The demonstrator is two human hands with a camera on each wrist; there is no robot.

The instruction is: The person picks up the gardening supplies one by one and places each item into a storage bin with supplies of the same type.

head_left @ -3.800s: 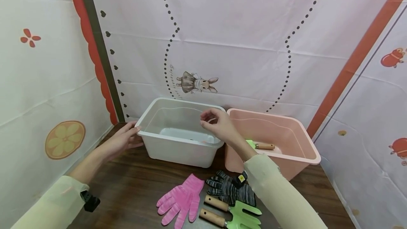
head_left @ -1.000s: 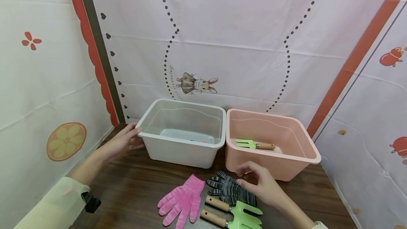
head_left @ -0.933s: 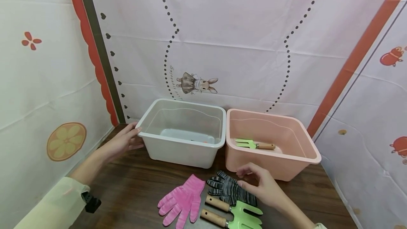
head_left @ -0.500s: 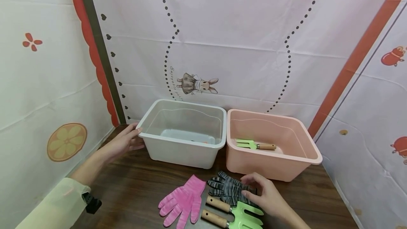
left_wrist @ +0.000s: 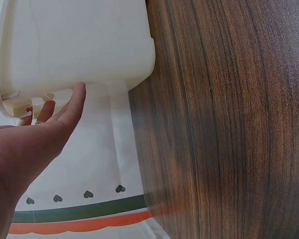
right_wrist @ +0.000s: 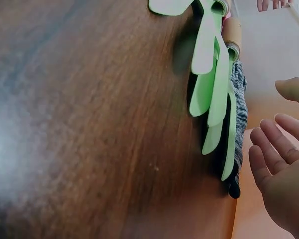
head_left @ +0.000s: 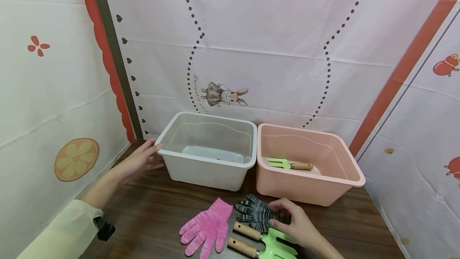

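My left hand (head_left: pixel 145 159) grips the left end of the whitish plastic tub (head_left: pixel 201 173), thumb on the rim and fingers below it. In the left wrist view those fingers (left_wrist: pixel 75 102) lie along the tub's outer wall. With fingers bent and parted, my right hand (head_left: pixel 296 223) is over the cuff end of a black-and-grey striped knit glove (head_left: pixel 256 213). The right wrist view has the hand beside the glove (right_wrist: pixel 240 107), a gap between them. Two green garden hand forks (head_left: pixel 274 247) with wooden handles lie in front, and a pink knit glove (head_left: pixel 210 223) lies to their left.
A peach tub (head_left: pixel 298 189) stands right of the whitish one, with a green hand fork (head_left: pixel 301 166) inside. Small orange and dark bits (head_left: pixel 232 161) show in the whitish tub. Printed cloth (head_left: pixel 280 71) hangs behind and at both sides of the wooden table (head_left: pixel 143 211).
My right hand has moved from above the whitish tub down and right to the striped glove, shifting closer over it in the last half second. The left hand keeps its hold.
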